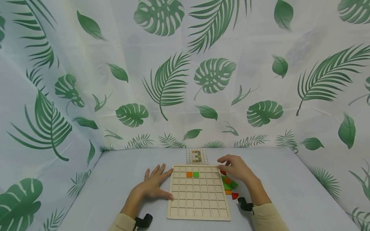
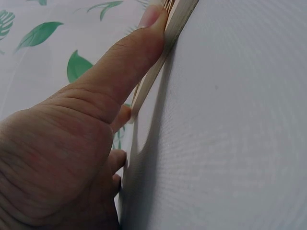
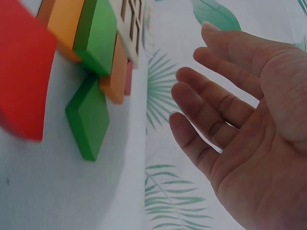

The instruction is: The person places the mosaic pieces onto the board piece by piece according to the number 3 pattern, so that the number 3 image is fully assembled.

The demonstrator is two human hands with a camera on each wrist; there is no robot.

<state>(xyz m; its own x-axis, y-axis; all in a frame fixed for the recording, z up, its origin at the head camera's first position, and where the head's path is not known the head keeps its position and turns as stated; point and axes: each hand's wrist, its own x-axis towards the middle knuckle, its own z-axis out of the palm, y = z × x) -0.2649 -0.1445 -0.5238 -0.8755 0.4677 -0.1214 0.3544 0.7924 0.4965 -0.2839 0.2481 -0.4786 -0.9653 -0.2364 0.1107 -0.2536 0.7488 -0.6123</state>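
Note:
A pale wooden grid board (image 1: 199,194) lies flat in front of me. In one of its upper rows an orange square (image 1: 189,174) and a green square (image 1: 196,174) sit side by side. My left hand (image 1: 151,186) is spread at the board's left edge, its thumb (image 2: 127,57) over the rim. Above the board's upper right corner hovers my right hand (image 1: 235,166), fingers loosely bent and nothing held. Below it, along the right edge, several coloured blocks lie heaped: a green block (image 3: 88,117), an orange block (image 1: 227,180) and a red rounded piece (image 1: 235,195) among them.
Behind the board's far edge is a small printed grid card (image 1: 197,156) with orange, green and red shapes. A white cloth (image 1: 130,170) covers the table. Leaf-patterned curtain (image 1: 173,128) hangs at the back and both sides.

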